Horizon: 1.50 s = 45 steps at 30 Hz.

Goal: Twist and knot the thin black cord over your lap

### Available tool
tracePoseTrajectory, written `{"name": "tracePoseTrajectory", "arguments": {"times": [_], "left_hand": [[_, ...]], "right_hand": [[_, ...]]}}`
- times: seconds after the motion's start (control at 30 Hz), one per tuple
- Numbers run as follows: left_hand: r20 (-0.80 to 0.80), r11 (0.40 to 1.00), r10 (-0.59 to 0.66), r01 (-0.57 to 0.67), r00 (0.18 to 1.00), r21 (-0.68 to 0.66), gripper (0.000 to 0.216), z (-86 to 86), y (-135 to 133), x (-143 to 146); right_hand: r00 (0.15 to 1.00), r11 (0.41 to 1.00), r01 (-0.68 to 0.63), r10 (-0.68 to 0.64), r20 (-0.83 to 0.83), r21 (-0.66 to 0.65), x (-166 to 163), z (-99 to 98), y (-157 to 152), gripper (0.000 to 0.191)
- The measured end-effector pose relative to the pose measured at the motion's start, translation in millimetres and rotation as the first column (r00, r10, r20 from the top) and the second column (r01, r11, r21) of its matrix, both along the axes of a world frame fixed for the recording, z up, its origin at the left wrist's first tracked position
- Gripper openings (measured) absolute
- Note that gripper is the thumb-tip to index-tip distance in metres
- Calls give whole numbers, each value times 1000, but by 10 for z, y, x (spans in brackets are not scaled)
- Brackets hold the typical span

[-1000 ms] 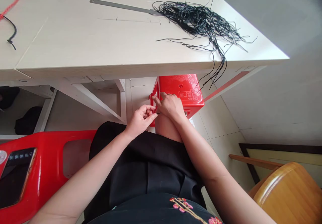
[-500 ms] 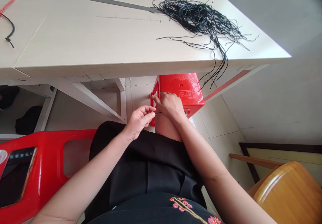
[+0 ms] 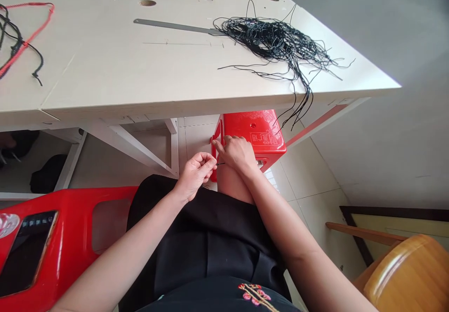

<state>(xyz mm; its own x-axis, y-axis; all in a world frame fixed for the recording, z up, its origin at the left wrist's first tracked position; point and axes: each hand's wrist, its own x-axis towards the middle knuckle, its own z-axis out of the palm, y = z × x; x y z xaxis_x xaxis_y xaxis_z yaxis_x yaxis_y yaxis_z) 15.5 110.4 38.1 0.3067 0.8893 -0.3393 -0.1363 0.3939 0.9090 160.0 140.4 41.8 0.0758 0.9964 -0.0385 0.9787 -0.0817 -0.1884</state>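
Note:
My left hand [image 3: 195, 174] and my right hand [image 3: 237, 153] meet above my knee, just below the table edge. Both are closed in a pinch on a thin black thread [image 3: 220, 164] that runs between them. The right hand rests on my bare knee, in front of a red plastic stool [image 3: 257, 132]. On the table [image 3: 140, 78] above lies a tangled pile of black cords [image 3: 277, 40], with several strands hanging over the edge.
A metal ruler [image 3: 175, 25] lies on the table beside the cords. Red and black braided cords [image 3: 21, 40] sit at the far left. A red stool [image 3: 63, 237] with a phone [image 3: 26, 251] stands on my left, a wooden chair [image 3: 407, 274] on my right.
The view has tilted down the table a little, showing more of its far side. My hands stay pinched on the thread at the knee, barely moved.

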Motion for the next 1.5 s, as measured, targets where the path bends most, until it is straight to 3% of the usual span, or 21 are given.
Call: {"name": "tracePoseTrajectory", "arguments": {"times": [0.4, 0.53, 0.6, 0.7, 0.77, 0.8, 0.83, 0.87, 0.9, 0.97, 1.1, 1.2, 1.5], "left_hand": [[52, 1000, 15, -14, 999, -5, 26, 45, -46, -45], [-112, 994, -10, 22, 994, 109, 26, 164, -38, -133], [-206, 963, 16, 40, 978, 266, 26, 373, 62, -269], [-205, 854, 147, -19, 968, 521, 26, 904, 433, -591], [-106, 724, 337, -186, 935, 664, 22, 1341, 808, -852], [5, 624, 446, -315, 895, 715, 19, 1553, 1013, -986], [122, 529, 538, -446, 834, 722, 15, 1746, 1214, -1116], [210, 476, 599, -554, 773, 683, 12, 1912, 1401, -1240], [251, 465, 632, -618, 733, 634, 10, 2046, 1564, -1354], [320, 378, 704, -716, 634, 587, 9, 2212, 1800, -1548], [321, 252, 798, -766, 510, 591, 7, 2254, 1958, -1811], [291, 200, 840, -760, 458, 618, 3, 2193, 1955, -1940], [250, 211, 840, -714, 482, 667, 12, 2088, 1821, -2040]], "right_hand": [[1000, 1000, -27, 27, -12, 14, 3, -24, -13, 64], [999, 999, -33, 33, -22, 23, -20, 16, -35, 59], [999, 999, -34, 34, -25, 20, -40, 42, -55, 57], [998, 999, -46, 47, -33, 14, -67, 51, -67, 54], [997, 997, -71, 72, -35, 29, -84, 40, -62, 53], [996, 996, -79, 80, -33, 34, -92, 33, -59, 54], [996, 996, -84, 85, -31, 37, -100, 28, -58, 54], [996, 996, -84, 86, -31, 38, -106, 23, -60, 54], [996, 996, -86, 87, -32, 37, -110, 19, -63, 54], [995, 995, -88, 89, -38, 38, -114, 9, -74, 53], [995, 994, -93, 95, -37, 49, -107, -27, -84, 51], [994, 993, -98, 101, -37, 64, -99, -48, -85, 52], [992, 991, -115, 119, -49, 69, -83, -59, -111, 55]]}}
